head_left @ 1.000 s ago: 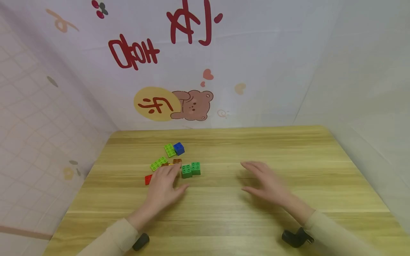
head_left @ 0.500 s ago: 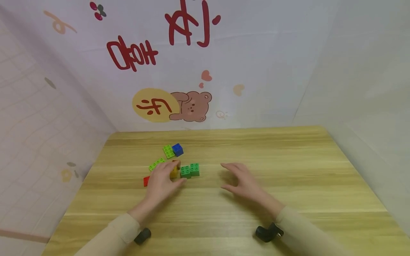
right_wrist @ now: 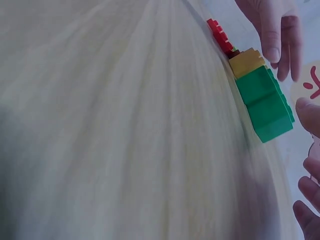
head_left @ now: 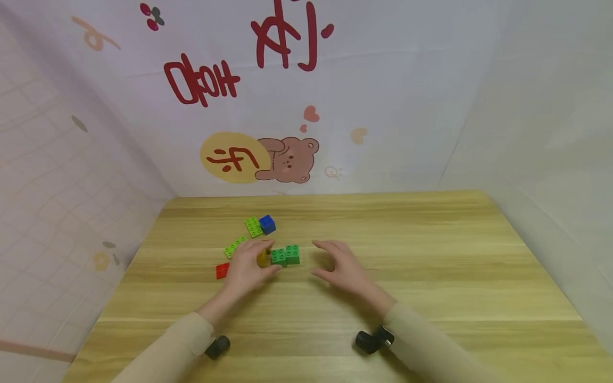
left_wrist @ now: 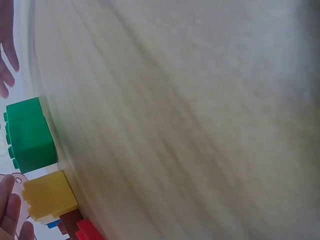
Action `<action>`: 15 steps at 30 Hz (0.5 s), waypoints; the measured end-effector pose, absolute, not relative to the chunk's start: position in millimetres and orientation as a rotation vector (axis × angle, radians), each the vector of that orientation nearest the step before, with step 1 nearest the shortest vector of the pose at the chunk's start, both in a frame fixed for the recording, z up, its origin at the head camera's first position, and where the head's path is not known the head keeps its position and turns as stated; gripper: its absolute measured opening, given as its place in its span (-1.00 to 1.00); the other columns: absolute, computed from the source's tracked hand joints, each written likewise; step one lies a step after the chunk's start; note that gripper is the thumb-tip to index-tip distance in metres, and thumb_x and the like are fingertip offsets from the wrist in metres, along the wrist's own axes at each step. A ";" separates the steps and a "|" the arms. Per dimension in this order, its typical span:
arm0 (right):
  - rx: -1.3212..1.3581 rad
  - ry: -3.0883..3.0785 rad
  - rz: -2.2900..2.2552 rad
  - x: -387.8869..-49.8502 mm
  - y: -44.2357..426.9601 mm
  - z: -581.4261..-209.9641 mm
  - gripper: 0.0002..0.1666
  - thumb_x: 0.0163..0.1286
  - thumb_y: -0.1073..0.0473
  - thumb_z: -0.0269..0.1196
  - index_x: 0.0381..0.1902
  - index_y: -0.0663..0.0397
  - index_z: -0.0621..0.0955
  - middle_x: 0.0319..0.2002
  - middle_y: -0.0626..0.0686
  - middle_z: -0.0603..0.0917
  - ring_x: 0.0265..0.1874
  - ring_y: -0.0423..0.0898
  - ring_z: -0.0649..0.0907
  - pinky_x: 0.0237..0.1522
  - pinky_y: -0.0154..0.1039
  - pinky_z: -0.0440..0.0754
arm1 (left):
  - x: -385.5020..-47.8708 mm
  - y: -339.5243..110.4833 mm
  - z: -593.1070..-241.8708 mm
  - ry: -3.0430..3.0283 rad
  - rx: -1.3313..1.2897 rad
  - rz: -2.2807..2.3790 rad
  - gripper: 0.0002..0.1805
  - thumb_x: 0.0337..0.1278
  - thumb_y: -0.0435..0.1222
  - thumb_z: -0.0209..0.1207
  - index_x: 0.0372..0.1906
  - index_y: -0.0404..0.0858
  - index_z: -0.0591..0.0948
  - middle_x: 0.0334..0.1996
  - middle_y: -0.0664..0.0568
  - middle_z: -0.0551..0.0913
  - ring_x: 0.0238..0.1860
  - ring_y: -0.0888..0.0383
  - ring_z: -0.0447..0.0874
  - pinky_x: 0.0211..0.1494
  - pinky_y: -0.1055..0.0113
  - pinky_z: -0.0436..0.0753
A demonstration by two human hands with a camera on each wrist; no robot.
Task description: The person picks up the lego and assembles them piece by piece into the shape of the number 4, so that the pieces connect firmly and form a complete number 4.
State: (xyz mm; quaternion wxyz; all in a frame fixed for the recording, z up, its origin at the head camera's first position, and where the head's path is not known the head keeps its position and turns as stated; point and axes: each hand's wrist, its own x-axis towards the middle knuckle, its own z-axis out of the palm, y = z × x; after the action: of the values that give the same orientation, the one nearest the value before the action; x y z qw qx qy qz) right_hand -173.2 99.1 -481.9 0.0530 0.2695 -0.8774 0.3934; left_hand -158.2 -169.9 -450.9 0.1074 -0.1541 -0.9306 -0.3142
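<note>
A person's right hand (head_left: 342, 268) swings in across the wooden table (head_left: 431, 255), having been well off to the side a second ago, and now hangs just beside a pair of green blocks (head_left: 286, 255). On the pair's other side, the left hand (head_left: 246, 268) arches low over the toys, its thumb drawn in closer to its fingers than before. Neither hand grips anything: the fingers of both are loosely bent, with thumbs apart (whether a left fingertip brushes the yellow block (left_wrist: 50, 194) cannot be told). The green blocks sit side by side where they sat a second earlier, studs up, with the yellow one next to them, partly hidden under the left hand in the head view. Close by are a brown block (left_wrist: 71, 222) and a red block (head_left: 222, 271); farther back, a lime block (head_left: 253, 226) rests against a blue block (head_left: 267, 224), while a second lime block (head_left: 235, 247) lies nearer the left hand. With the green pair now flanked from both sides, the work looks to be at the stage of approach, with no block lifted or joined by either hand yet
</note>
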 end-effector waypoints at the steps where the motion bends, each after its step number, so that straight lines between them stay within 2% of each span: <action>1: 0.820 -2.667 1.196 -174.3 96.5 -481.3 -0.19 0.16 0.06 0.51 0.35 0.06 0.49 0.22 0.08 0.55 0.25 0.08 0.44 0.31 0.02 0.36 | -159.1 -169.3 -451.0 -2.742 -0.454 -0.922 -0.32 -0.15 -0.19 0.56 0.18 -0.29 0.63 0.05 -0.08 0.68 0.21 -0.12 0.48 0.40 -0.11 0.25; 9: 0.797 -2.693 1.259 -184.2 77.8 -480.5 -0.24 0.21 0.02 0.48 0.33 0.06 0.51 0.23 0.06 0.56 0.26 0.04 0.45 0.31 -0.02 0.37 | -165.2 -165.3 -451.0 -2.790 -0.434 -0.887 -0.35 -0.14 -0.18 0.55 0.15 -0.28 0.65 0.08 -0.10 0.66 0.17 -0.11 0.49 0.23 -0.09 0.46; 15: 0.801 -2.656 1.275 -191.4 67.9 -487.1 -0.28 0.20 0.08 0.48 0.30 0.09 0.52 0.18 0.09 0.60 0.21 0.05 0.51 0.28 -0.01 0.41 | -168.7 -164.4 -452.7 -2.816 -0.428 -0.906 -0.39 -0.13 -0.20 0.55 0.13 -0.25 0.67 0.08 -0.07 0.67 0.15 -0.08 0.50 0.24 -0.05 0.45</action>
State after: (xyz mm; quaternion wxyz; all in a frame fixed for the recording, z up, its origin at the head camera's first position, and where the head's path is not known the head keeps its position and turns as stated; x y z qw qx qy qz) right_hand -191.4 67.9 -487.1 0.0443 0.2620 -0.8690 0.4173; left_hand -168.7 -164.4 -452.7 0.0763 -0.1429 -0.9394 -0.3022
